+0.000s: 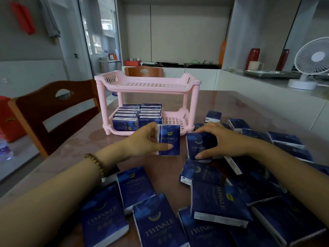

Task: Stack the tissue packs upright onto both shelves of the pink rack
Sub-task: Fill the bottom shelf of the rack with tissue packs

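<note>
A pink two-shelf rack [185,85] stands on the brown table. Its top shelf holds nothing. On the left part of the lower shelf stand two rows of blue tissue packs [138,115], upright. My left hand [142,139] holds one blue pack [169,139] upright just in front of the rack's lower shelf. My right hand [224,139] is clasped over another pack [197,145] that lies at the edge of the loose pile. Several more blue packs [219,202] lie scattered across the near and right side of the table.
A wooden chair [53,113] stands at the table's left side and another [144,71] behind the rack. A white fan [311,63] and a metal tray [270,73] sit on the counter at the right. A water bottle [4,148] is at the far left.
</note>
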Available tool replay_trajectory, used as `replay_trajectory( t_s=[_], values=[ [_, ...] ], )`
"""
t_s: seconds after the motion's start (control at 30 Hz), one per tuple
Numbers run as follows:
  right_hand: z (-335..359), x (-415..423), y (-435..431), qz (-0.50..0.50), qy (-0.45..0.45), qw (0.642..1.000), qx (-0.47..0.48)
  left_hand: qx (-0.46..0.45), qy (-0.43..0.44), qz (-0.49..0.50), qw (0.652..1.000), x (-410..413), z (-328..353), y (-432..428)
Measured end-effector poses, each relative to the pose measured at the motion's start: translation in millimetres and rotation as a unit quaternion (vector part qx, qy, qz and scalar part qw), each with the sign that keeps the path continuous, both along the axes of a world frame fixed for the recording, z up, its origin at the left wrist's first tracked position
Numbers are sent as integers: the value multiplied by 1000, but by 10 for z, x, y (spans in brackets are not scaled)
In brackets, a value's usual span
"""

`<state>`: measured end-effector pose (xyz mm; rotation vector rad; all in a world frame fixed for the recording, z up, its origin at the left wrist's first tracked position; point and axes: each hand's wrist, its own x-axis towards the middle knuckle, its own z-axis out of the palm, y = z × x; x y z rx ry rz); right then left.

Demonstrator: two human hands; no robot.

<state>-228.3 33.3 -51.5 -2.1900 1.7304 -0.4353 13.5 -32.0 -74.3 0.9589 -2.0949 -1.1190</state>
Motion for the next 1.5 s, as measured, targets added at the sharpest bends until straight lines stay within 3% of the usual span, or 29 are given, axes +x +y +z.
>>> replay_trajectory(
  t_s=[0.27,0.4,0.53,0.7,0.87,1.13,1.23,1.33,1.4,1.5],
  values=[
    [151,107,-62,-1,-204,976,-78,8,12,-2,1000,184,22,-198],
    [199,226,-193,-26,-350,936,-20,4,-6,5,1000,195,27,-169],
    [-12,420,-259,-25,-320,945,68,16,-29,-22,999,169,53,-64],
    [-146,510,-263,-15,-255,966,40,-11,-35,-64,997,206,33,-64],
    [-96,518,-217,27,-284,957,62,-30,-55,-73,995,217,57,-97],
    [-170,540,-177,39,-269,962,-31,-78,-34,-66,994,239,83,-90],
    [84,399,-158,18,-301,943,-142,-114,4,-43,993,274,246,-61],
    [282,178,-171,-15,-249,936,-250,-139,19,-12,990,324,454,-76],
    [252,67,-205,-24,-188,950,-249,-142,12,9,990,323,525,-105],
    [103,7,-244,-5,-136,976,-171,-147,-33,17,988,258,527,-164]
  ],
)
